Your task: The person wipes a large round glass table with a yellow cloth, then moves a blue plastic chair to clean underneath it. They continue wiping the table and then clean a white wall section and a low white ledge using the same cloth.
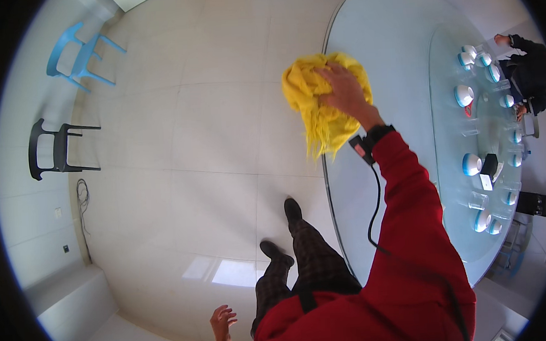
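My right hand (343,88) grips a bunched yellow cloth (303,83) at the rim of a large round glass-topped table (368,36). Part of the cloth lies over the table's edge, and its frayed end hangs down on the floor side. A dark band with a small cabled device is round my right wrist. Low in the view, away from the table, my left hand (222,319) is empty, its fingers apart and slightly bent.
A raised glass turntable (447,133) bears several white-and-blue bowls (463,95), clear glasses and a black tissue box (489,166). A person in dark clothes (529,73) is at the far side. A blue chair (81,55), a black chair (61,149) and a coiled cable (83,196) are by the wall.
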